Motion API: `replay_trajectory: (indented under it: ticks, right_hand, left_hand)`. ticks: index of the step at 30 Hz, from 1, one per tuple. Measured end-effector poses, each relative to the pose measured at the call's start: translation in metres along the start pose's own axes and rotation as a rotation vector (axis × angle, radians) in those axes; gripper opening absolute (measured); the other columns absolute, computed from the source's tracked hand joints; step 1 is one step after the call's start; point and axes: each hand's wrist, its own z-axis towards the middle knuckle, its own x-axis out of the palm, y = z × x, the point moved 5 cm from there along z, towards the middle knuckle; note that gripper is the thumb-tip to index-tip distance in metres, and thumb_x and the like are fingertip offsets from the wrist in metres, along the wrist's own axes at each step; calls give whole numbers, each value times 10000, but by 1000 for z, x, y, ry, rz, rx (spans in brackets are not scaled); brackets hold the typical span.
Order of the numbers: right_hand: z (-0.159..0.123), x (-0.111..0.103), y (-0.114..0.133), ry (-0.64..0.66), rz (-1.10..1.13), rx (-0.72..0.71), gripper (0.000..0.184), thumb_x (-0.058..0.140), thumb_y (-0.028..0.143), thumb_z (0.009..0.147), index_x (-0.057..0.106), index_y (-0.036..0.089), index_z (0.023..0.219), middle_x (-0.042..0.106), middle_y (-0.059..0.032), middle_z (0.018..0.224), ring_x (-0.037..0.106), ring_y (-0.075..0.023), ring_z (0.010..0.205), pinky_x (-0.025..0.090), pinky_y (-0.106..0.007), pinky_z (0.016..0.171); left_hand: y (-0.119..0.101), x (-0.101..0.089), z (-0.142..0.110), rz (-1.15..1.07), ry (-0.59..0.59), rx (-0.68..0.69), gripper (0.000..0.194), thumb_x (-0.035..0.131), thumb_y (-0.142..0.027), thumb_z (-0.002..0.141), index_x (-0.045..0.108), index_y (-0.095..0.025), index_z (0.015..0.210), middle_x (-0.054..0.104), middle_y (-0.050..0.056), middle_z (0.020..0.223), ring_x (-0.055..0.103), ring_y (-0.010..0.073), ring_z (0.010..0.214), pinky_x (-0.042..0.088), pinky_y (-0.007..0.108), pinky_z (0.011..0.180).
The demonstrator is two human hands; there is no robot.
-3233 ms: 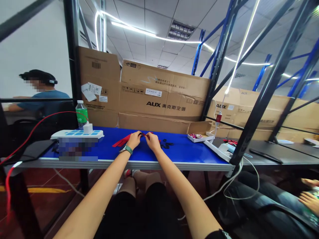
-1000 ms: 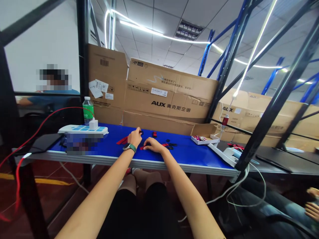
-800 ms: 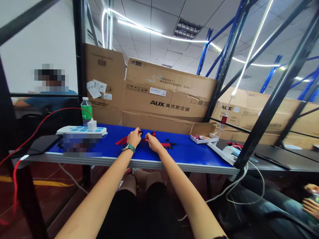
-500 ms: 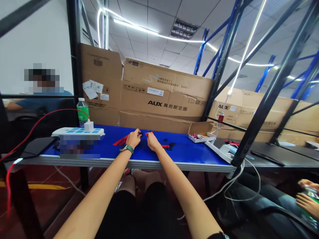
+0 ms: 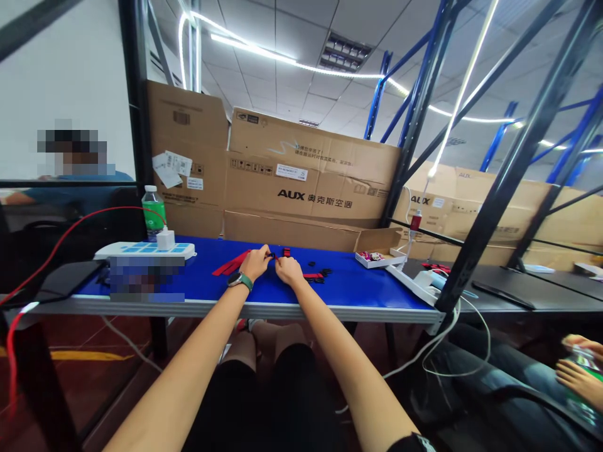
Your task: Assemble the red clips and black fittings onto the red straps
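Note:
My left hand (image 5: pixel 254 263) and my right hand (image 5: pixel 288 271) meet near the middle of a blue-topped table (image 5: pixel 339 295). The left fingertips pinch a small black plastic buckle (image 5: pixel 270 255), though the fingers partly hide it. My right fingertips are right beside that buckle, and a bit of red shows between the hands. Long red straps (image 5: pixel 230 263) lie left of my left hand. To the right are a short red strap (image 5: pixel 313 275) and several small black buckles (image 5: pixel 320 272). Another red piece (image 5: pixel 286 252) lies just beyond my right hand.
A white power strip (image 5: pixel 144 250) with a charger and a water bottle (image 5: pixel 154 213) stands at the table's left, by a black tablet (image 5: pixel 70 279) and red cable. An open cardboard tray (image 5: pixel 374 257) sits right. Large cartons stand behind. A co-worker's hands (image 5: pixel 580 370) show lower right.
My hands have closed in toward each other over the black buckle, with the right hand drawn in from the red pieces. The head view has drifted slightly left.

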Motion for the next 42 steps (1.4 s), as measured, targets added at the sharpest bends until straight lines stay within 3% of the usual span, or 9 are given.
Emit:
replay_trajectory:
  ticks: [7, 13, 18, 23, 28, 32, 35, 38, 42]
  right_hand:
    - [2, 5, -4, 32, 22, 47, 323, 440, 318, 968, 722, 160, 960, 735, -213, 1024, 703, -324, 986, 492, -410, 879]
    - [4, 8, -8, 9, 293, 18, 386, 463, 295, 948, 521, 148, 1300, 703, -164, 1154, 672, -281, 1053, 489, -382, 910]
    - [14, 11, -18, 31, 637, -34, 395, 314, 374, 1011, 661, 189, 1058, 717, -72, 1024, 662, -195, 891, 508, -320, 858]
    - [21, 9, -23, -33, 886, -38, 331, 570, 468, 871, 702, 165, 856, 705, -27, 854, 632, -188, 877, 489, -294, 853]
    - [15, 7, -25, -75, 1117, 81, 380, 666, 502, 783, 706, 171, 965, 730, -65, 1000, 648, -217, 975, 504, -272, 761]
    - [12, 7, -31, -116, 1284, 192, 440, 602, 516, 830, 671, 162, 1083, 723, -99, 1023, 678, -218, 926, 524, -283, 714]
    - [14, 9, -33, -112, 1245, 220, 432, 504, 494, 888, 668, 169, 1120, 715, -90, 989, 678, -207, 867, 534, -294, 701]
    - [17, 11, -28, -65, 1074, 131, 380, 470, 433, 909, 699, 181, 1077, 716, -77, 993, 664, -214, 907, 546, -308, 750]
    - [20, 12, -23, -57, 905, 13, 311, 487, 313, 895, 681, 201, 1110, 701, -63, 1103, 637, -201, 1032, 544, -301, 842]
  left_hand:
    - [-18, 1, -3, 127, 138, 113, 151, 516, -196, 959, 599, -245, 1074, 741, 75, 1035, 695, 221, 1012, 480, 279, 835]
    - [-21, 1, -4, 130, 157, 141, 196, 483, -161, 962, 605, -250, 1087, 733, 71, 1062, 683, 210, 1035, 482, 270, 842]
    - [-21, 2, -3, 94, 144, 185, 206, 485, -154, 954, 634, -234, 1072, 718, 82, 1073, 671, 212, 1026, 488, 286, 870]
    - [-21, -2, -3, 54, 94, 162, 228, 446, -193, 988, 650, -227, 1085, 684, 87, 1081, 648, 203, 1041, 487, 297, 921]
    - [-23, -6, -4, -23, 65, 175, 255, 409, -218, 1011, 655, -239, 1075, 664, 72, 1054, 642, 189, 1013, 487, 293, 919]
    - [-28, -7, -5, -26, 54, 207, 234, 424, -244, 1011, 648, -257, 1077, 665, 60, 1075, 646, 185, 1011, 495, 281, 889]
    - [-28, -6, -5, -45, 67, 210, 217, 446, -204, 991, 643, -253, 1068, 684, 52, 1068, 644, 188, 1044, 489, 294, 929]
    - [-26, -5, -3, -102, 68, 206, 192, 459, -176, 975, 631, -234, 1039, 698, 53, 1071, 644, 190, 1066, 481, 306, 965]
    - [-17, -11, -1, -182, -27, 143, 138, 513, -183, 949, 598, -217, 1053, 707, 56, 1048, 660, 194, 1028, 497, 302, 920]
